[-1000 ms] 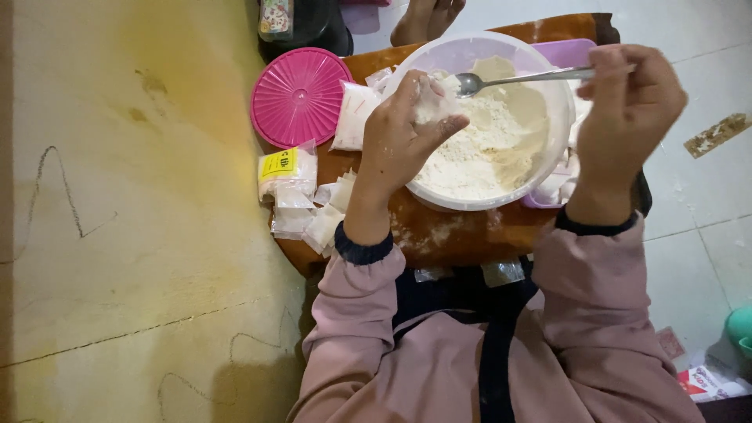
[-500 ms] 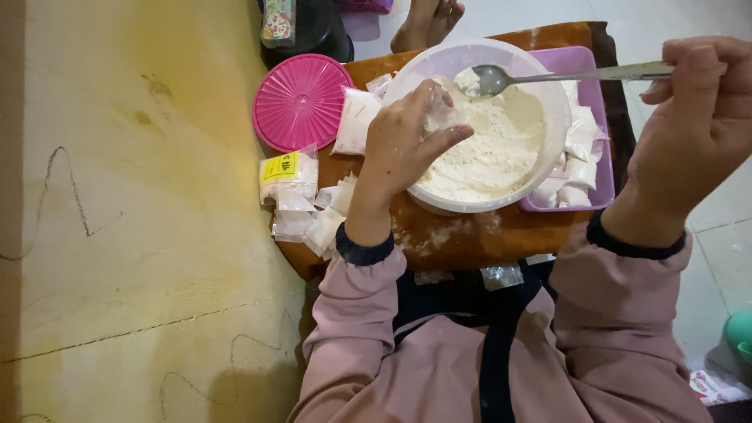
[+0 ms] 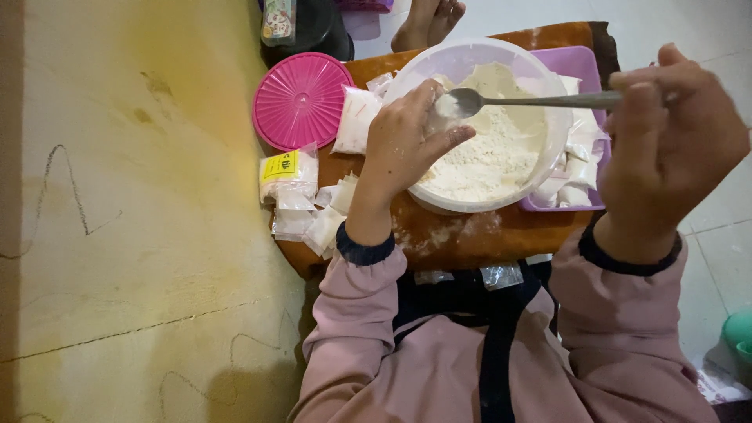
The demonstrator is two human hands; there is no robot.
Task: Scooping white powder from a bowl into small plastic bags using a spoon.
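Observation:
My left hand (image 3: 403, 145) hovers over the near left part of a big white plastic bowl (image 3: 548, 149) of flour (image 3: 489, 153). Its fingers pinch a small clear plastic bag (image 3: 433, 117), mostly hidden behind them. My right hand (image 3: 670, 149) grips the handle end of a metal spoon (image 3: 533, 100). The spoon lies level across the bowl, with its head right at the mouth of the bag by my left fingertips.
The bowl rests on a small brown table (image 3: 462, 235). A pink ribbed lid (image 3: 301, 100) lies at its far left. Small filled packets (image 3: 301, 196) sit at the left, and more fill a purple tray (image 3: 583, 63) behind the bowl. Someone's bare feet (image 3: 427, 19) show beyond.
My right hand has drawn back in toward the bowl, bringing the spoon head from above the flour to the bag in my left hand. My left hand has barely moved.

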